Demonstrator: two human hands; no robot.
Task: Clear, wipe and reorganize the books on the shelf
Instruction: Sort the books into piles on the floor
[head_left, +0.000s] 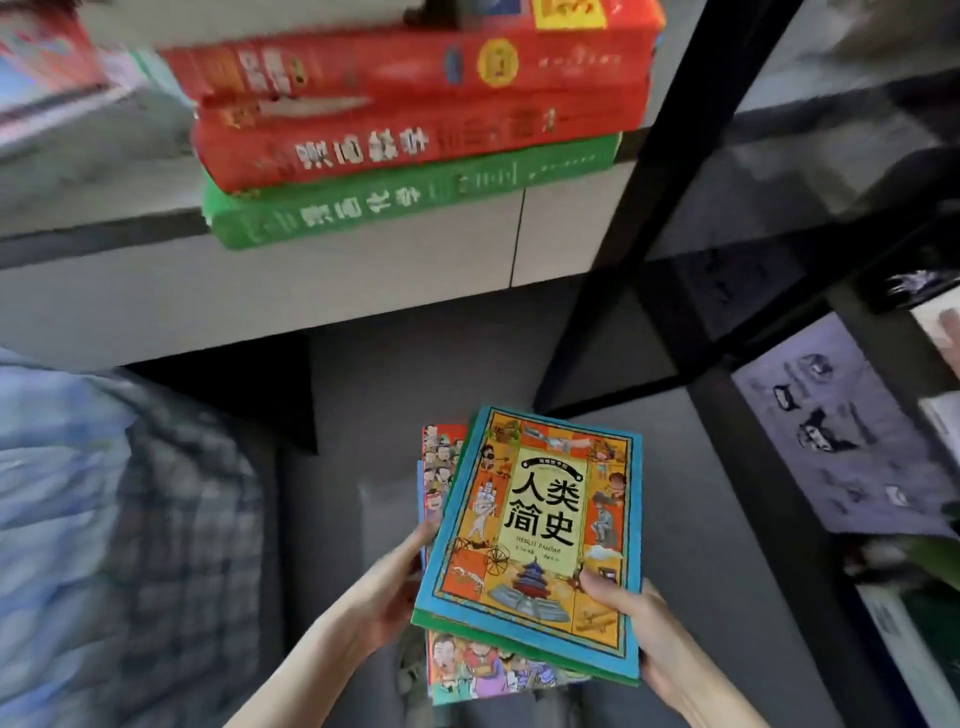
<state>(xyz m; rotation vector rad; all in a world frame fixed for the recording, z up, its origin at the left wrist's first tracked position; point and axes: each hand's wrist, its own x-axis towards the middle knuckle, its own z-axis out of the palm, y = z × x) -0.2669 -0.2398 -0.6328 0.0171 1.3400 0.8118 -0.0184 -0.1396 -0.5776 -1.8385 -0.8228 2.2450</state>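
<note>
Evidently, a stack of thin, brightly illustrated paperback books was held flat between both hands. The left hand gripped its left edge, fingers presumably curled beneath. The right hand pinched the near right corner, thumb on the cover. The stack's long axis was pointed away from the body, and the black metal shelf frame was placed ahead and rightward, nearer the right hand.

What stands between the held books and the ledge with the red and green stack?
Nothing visible does. The left hand and right hand grip the books directly, with only open space up to the ledge. The stack sits on the ledge; bare surface shows to its left.
</note>
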